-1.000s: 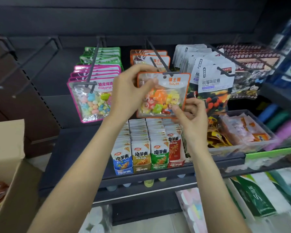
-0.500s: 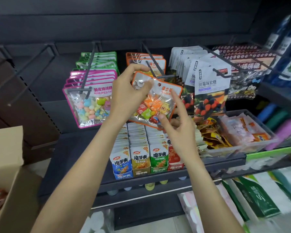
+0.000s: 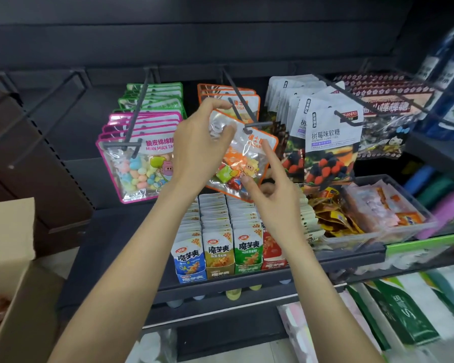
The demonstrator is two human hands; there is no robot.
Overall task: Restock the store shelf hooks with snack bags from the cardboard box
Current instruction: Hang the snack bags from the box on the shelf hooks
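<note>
A dark shop shelving unit fills the view, its black back panel studded with long metal pegs. Around the centre hang rows of sweets: pink-edged bags at nine o'clock, green-edged bags at ten o'clock, white berry-sweet bags at two o'clock. Below, at six o'clock, small upright packets stand in rows on a shelf. A cardboard box sits open at eight o'clock, at the frame's edge.

At the centre, an orange-edged snack bag of wrapped sweets is tilted, its top hole right at the tip of the centre hook; whether the tip has passed through cannot be told. More orange-edged bags hang behind on the same peg.

The left hand pinches the bag's top left corner between thumb and fingers. The right hand is loose, index finger straight and touching the bag's right edge, thumb against its lower front, steadying it.

The bag looks light and limp, a glossy clear film that is probably slippery, with loose sweets weighing down the bottom. The stiffer printed header near the hole seems the best place to grip, close enough to aim the hole. Squeezing the clear body would likely crumple it.
</note>
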